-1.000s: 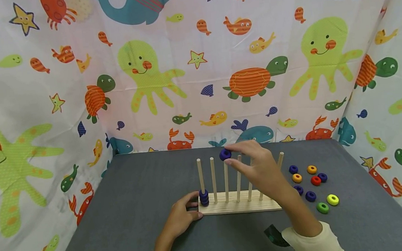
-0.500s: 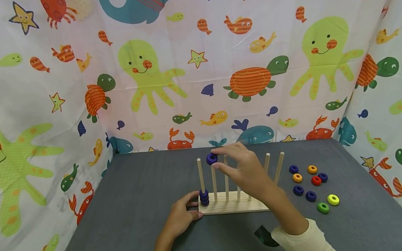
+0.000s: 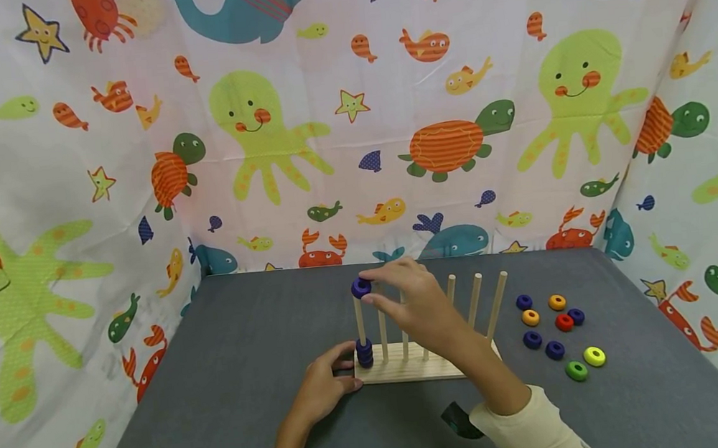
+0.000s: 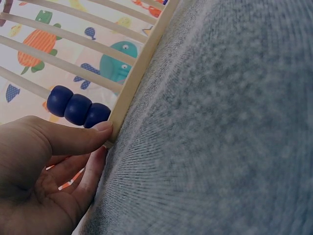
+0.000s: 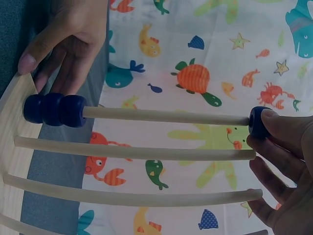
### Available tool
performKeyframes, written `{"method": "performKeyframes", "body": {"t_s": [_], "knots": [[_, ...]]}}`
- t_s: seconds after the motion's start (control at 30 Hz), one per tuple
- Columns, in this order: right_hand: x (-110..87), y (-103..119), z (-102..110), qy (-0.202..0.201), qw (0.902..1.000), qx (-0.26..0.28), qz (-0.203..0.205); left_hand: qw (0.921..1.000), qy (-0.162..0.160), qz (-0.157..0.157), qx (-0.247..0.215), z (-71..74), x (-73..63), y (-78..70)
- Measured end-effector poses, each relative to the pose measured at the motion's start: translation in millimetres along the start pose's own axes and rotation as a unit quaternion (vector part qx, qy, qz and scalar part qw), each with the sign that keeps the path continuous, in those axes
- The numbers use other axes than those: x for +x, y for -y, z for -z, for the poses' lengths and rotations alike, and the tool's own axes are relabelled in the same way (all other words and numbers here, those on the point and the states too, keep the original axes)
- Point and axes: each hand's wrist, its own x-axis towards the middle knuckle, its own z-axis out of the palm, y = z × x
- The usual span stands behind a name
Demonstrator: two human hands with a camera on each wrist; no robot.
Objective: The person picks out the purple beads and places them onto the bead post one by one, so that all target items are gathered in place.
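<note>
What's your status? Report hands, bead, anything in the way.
Left hand grips board. Right hand pinches blue bead at tip of leftmost peg. Three beads below; nothing visibly blocking between.

Blue ring [image 3: 361, 288] in right hand [image 3: 416, 303] — at tip of leftmost peg [image 3: 360, 321]

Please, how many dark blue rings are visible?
8: three stacked rings on the leftmost peg, one ring pinched by the right hand at that peg's top, four loose rings on the grey table.
</note>
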Motion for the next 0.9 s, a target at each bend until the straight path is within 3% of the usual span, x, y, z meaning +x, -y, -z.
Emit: {"method": "performKeyframes", "body": {"t_s": [0.57, 0.9], "knots": [[7.7, 3.0, -8.9, 0.005, 0.9998, -0.001, -0.021, 1.0, 0.0, -0.004, 0.001, 0.4, 0.2, 0.9], [5.9, -0.3, -9.6, 0.008, 0.9998, -0.006, -0.017, 0.9995, 0.001, -0.007, -0.03, 0.5, -1.9, -0.2]]}}
